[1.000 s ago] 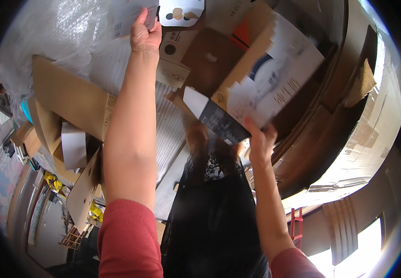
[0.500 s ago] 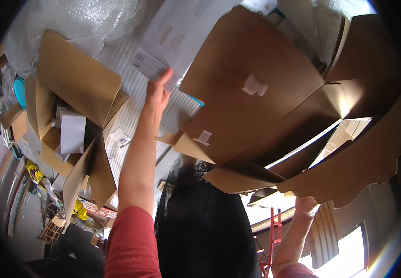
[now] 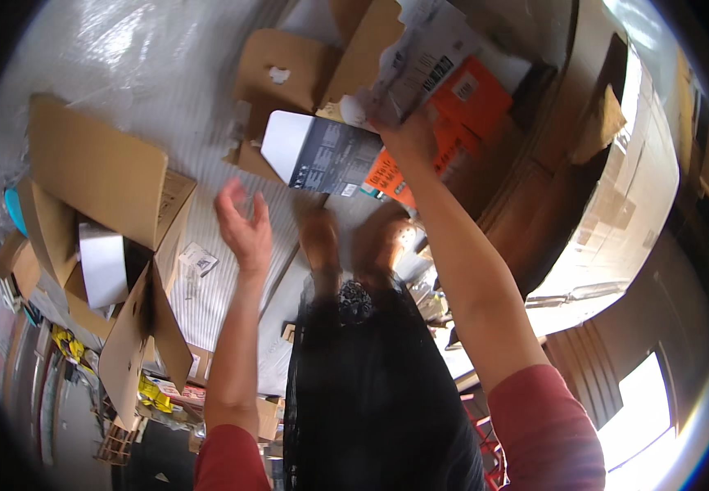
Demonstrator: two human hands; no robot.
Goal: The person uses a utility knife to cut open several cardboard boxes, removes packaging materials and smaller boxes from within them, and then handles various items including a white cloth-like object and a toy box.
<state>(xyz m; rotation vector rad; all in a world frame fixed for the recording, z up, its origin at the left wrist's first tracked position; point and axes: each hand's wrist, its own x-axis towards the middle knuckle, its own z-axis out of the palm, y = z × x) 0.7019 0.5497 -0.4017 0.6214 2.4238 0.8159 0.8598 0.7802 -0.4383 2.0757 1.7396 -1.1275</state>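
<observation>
Two hands up, one loaded — right hand [image 3: 408, 135] clamped on a stack of flat packages, left hand [image 3: 244, 225] empty with fingers loosely spread.

Gripping a grey-and-white box [image 3: 322, 154] together with an orange package [image 3: 461, 102] and torn white paper [image 3: 432, 53], held above the open cardboard box [image 3: 109, 237] down at the left. Best done, judging by the loose stack — bringing the free left hand under the grey box, squaring the edges, keeping the paper pinned so nothing slides out.

Grey-and-white box [image 3: 322, 154] beside orange package [image 3: 461, 102], labelled white paper [image 3: 428, 61] above.
</observation>
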